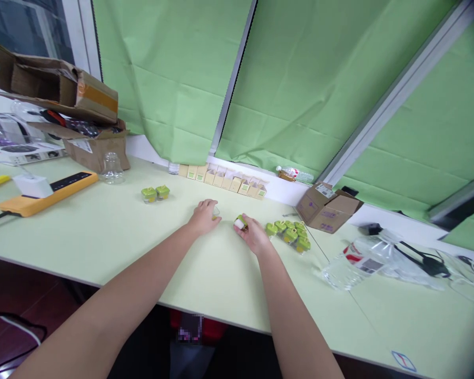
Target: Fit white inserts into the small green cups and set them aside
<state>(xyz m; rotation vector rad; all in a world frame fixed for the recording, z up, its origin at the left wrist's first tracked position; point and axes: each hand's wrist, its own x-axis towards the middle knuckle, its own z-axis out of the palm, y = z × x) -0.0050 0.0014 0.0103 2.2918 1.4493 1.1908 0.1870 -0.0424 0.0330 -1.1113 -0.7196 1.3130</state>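
Over the middle of the table, my left hand (204, 217) is closed around a small clear plastic cup (216, 212), mostly hidden by the fingers. To its right, my right hand (256, 236) grips a small green lid (242, 218) with a white piece (239, 224) against it. The two hands are a short way apart. Several small clear containers with green lids (289, 234) and something yellow inside are grouped just right of my right hand. Two more like them (155, 193) sit side by side on the left, farther from my left hand.
A row of small beige boxes (225, 179) lines the back wall, near a lying bottle (295, 174). An open carton (327, 208) and a large plastic bottle (357, 260) are at right. An orange power strip (49, 193), a clear jar (112, 168) and stacked cartons (97, 100) occupy the left.
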